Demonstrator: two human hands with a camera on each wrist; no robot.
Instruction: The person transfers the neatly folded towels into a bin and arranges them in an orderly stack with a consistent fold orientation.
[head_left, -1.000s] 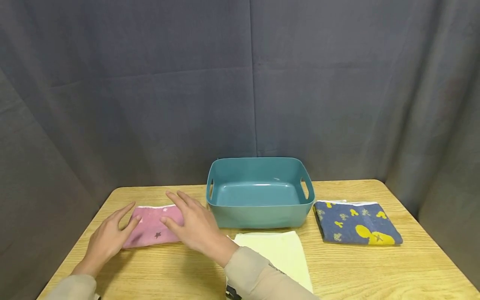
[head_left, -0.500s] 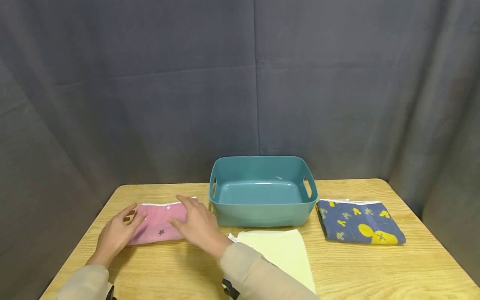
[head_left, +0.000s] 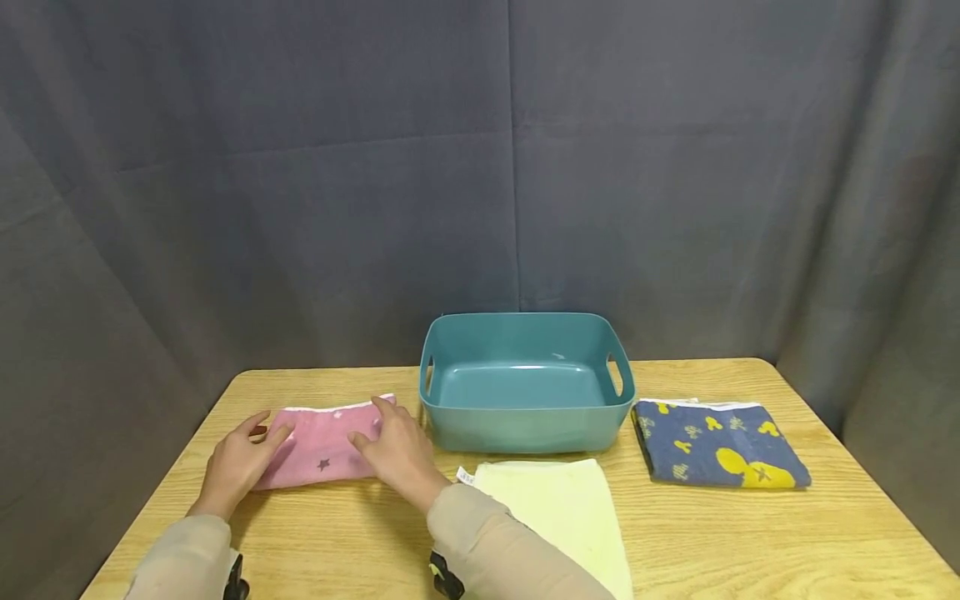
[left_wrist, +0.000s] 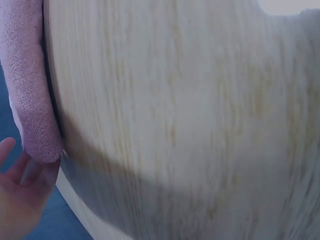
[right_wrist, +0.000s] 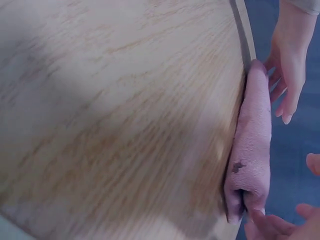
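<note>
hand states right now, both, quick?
Left hand: open, fingers at the left end of the pink cloth, not gripping.
Right hand: open, fingers at its right end, not gripping.

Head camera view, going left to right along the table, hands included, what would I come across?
Left hand, pink cloth, right hand, teal bin, blue-and-yellow patterned cloth.

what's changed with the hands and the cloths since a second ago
The right hand has shifted right, to the pink cloth's right end, uncovering its far right corner. The left hand has moved slightly forward and right, at the left end. No firm grip shows. The pink cloth, teal basket, blue patterned cloth and pale yellow cloth stayed put.
</note>
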